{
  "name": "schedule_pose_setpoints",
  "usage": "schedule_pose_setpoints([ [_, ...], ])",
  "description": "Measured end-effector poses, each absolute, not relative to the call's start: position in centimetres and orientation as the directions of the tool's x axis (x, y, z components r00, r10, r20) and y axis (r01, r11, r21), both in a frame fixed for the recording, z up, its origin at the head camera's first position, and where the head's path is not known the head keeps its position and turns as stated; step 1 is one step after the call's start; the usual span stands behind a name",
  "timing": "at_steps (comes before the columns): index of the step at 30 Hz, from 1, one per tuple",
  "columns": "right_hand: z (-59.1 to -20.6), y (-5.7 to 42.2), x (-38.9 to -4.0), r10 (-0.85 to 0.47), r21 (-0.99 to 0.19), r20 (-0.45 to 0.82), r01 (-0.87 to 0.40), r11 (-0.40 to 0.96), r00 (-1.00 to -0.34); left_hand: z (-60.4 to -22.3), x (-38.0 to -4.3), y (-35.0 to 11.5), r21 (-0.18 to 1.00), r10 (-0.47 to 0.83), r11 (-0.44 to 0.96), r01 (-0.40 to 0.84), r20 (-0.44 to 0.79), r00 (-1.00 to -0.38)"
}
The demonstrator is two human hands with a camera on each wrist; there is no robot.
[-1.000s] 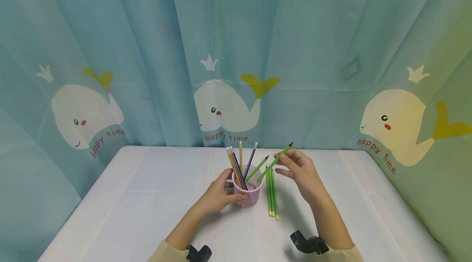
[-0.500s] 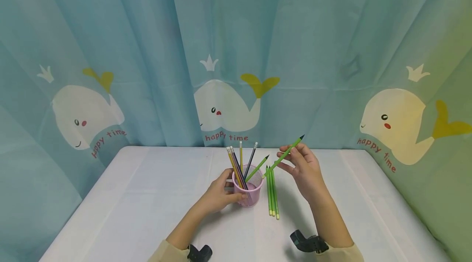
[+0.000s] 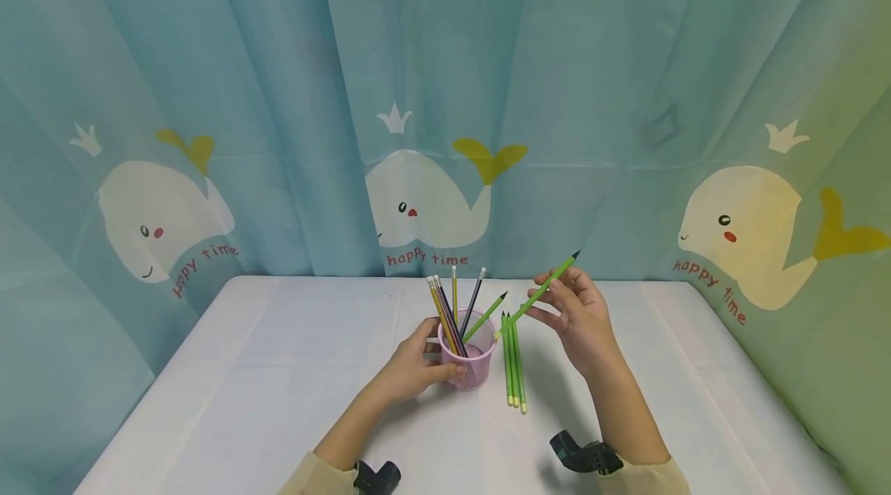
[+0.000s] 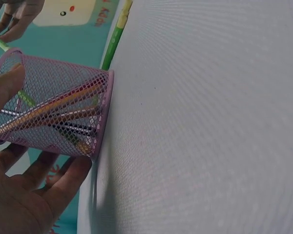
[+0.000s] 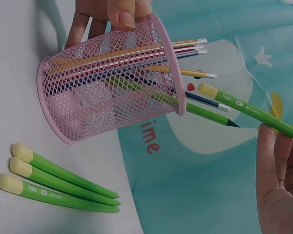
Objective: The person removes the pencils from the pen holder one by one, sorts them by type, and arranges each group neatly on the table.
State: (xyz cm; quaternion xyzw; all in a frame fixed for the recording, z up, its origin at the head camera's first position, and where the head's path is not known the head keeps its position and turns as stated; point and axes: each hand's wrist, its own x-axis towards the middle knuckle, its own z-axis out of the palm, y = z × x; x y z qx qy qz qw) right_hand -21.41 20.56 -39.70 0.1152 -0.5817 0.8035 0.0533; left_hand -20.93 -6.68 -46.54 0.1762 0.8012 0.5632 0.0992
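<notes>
In the head view my left hand (image 3: 407, 373) grips a pink mesh pencil cup (image 3: 476, 377) from its left side, thumb across the front. Inside it lean several pencils (image 3: 445, 319) with white erasers up, plus one green pencil (image 3: 489, 314) with its black point up. My right hand (image 3: 583, 319) pinches another green pencil (image 3: 541, 291), tilted, point up and away to the right. Its pale yellow end (image 5: 208, 90) hovers just off the cup's mouth in the right wrist view. Three green pencils (image 5: 63, 183) lie side by side on the table, right of the cup.
A white cloth covers the table (image 3: 292, 371). Behind its far edge hangs a blue-green curtain (image 3: 599, 93) printed with whales. Black devices (image 3: 586, 455) are strapped at both wrists, over beige sleeves (image 3: 643, 477).
My right hand has moved up and to the right with the green pencil, whose yellow end has gone from over the cup's inside to its right rim. The left hand and cup stay put.
</notes>
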Motion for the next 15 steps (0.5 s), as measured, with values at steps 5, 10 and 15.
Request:
schedule_pose_setpoints([
  [5,-39.72,20.73,-21.5,-0.038,-0.931,0.232,-0.21,-0.298,-0.972,-46.58,-20.95,-6.66,0.937,0.396,0.305,0.172,0.039,-0.918],
  [10,-39.95,20.92,-21.57,-0.034,-0.944,0.209,-0.193,-0.267,-0.977,-46.67,-20.95,-6.71,0.938,0.398,0.302,0.172,0.04,-0.917],
  [15,-40.25,20.99,-21.77,-0.033,-0.952,0.197,-0.183,-0.246,-0.98,-46.69,-20.96,-6.75,0.94,0.401,0.291,0.177,0.049,-0.915],
])
